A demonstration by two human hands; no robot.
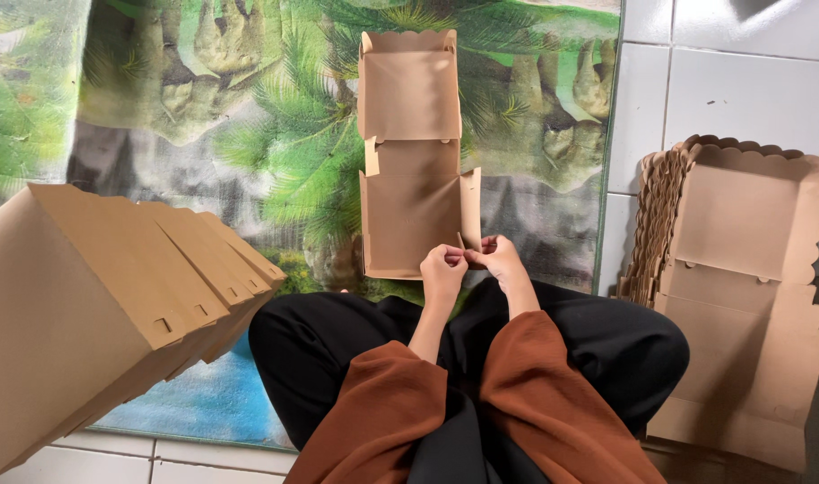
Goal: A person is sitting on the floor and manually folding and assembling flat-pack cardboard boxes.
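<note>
Folded boxes (113, 305) stacked at the mat's (203, 116) left edge, and at its near middle the left hand (442, 266) and right hand (497, 255) pinch the open box's (409, 215) near-right corner flap — best squared before pressing — flat blanks (741, 269) waiting right.

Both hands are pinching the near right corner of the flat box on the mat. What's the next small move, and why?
Probably press the corner tab home. The left hand and right hand meet at the cardboard box, whose right side wall already stands.
</note>
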